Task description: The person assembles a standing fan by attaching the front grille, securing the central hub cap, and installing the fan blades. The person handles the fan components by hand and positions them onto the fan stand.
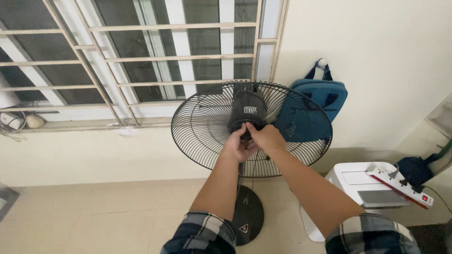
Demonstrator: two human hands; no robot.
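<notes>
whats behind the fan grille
Behind the grille show the motor housing, a blue bag on the wall and window bars. Both hands cover the hub.

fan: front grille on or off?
Off. Only the rear grille shows, with no blades; both hands, left hand and right hand, reach straight to the motor hub.

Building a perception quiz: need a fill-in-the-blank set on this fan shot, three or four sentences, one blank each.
1. Both hands, left hand and right hand, meet at the ____ of the rear grille.
2. The fan stands on a round ____ base on the floor.
3. A ____ bag hangs on the wall behind the fan.
4. A power strip lies on top of a ____ appliance at the right.

Missing words: centre; black; blue; white
</notes>
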